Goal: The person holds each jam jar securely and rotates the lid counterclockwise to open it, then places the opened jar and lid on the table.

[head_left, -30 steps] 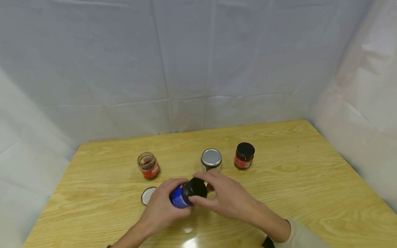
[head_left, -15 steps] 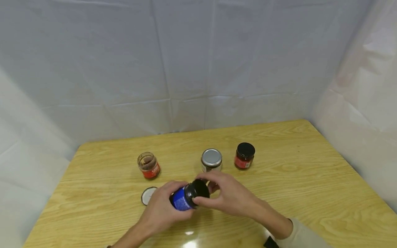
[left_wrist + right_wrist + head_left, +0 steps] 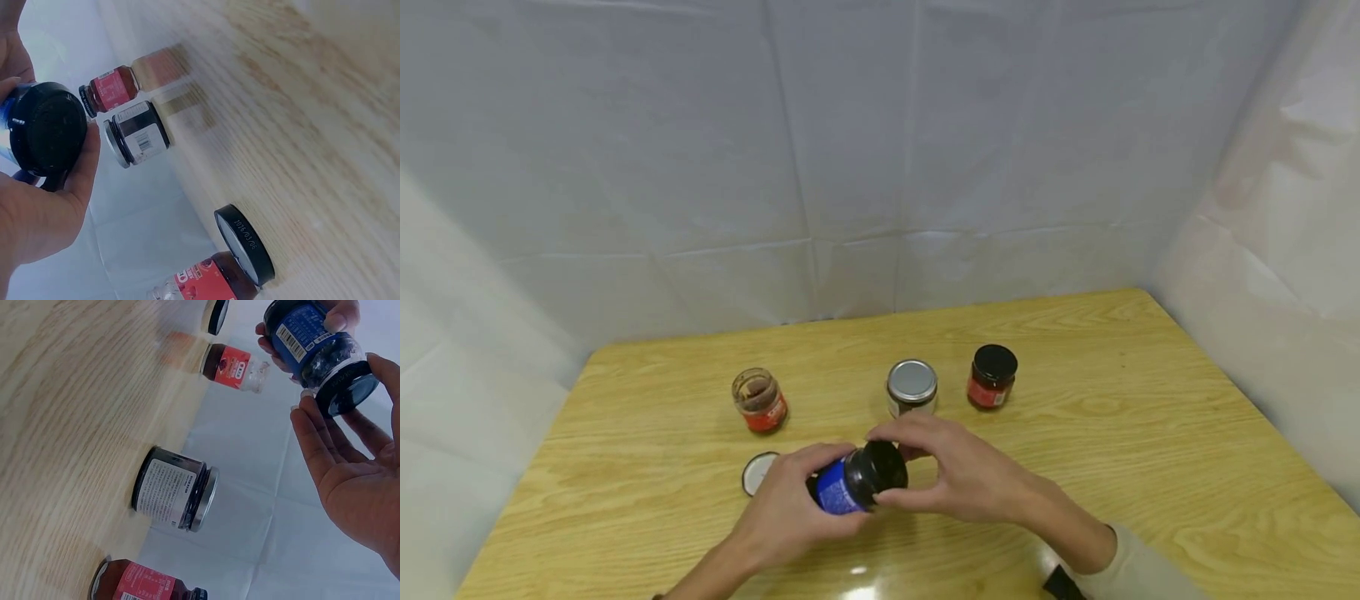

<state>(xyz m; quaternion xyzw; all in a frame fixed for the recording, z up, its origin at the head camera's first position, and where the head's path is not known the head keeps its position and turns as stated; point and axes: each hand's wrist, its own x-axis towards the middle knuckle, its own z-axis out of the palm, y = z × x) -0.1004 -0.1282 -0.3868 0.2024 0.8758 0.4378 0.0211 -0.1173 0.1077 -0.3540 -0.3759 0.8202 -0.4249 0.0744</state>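
A jar [image 3: 837, 489] with a blue label and a black lid [image 3: 889, 467] is held tilted above the table, its lid end toward the right. My left hand [image 3: 786, 512] grips the jar's body from the left. With thumb and fingertips, my right hand [image 3: 970, 477] holds the rim of the lid. The right wrist view shows a barcode on the blue label and clear glass below the black lid [image 3: 347, 392]. Seen from the left wrist, the jar's dark base [image 3: 56, 128] faces the camera.
An uncovered red-labelled jar [image 3: 763, 412] stands at the left, with a loose lid [image 3: 758, 473] lying white side up nearer me. Behind my hands is a silver-lidded jar [image 3: 912, 382]. Farther right stands a black-lidded jar [image 3: 991, 379] with a red label.
The jar and both hands have shifted slightly toward me, with the lid end a little to the right. My right hand has shifted its fingers around the lid's rim.
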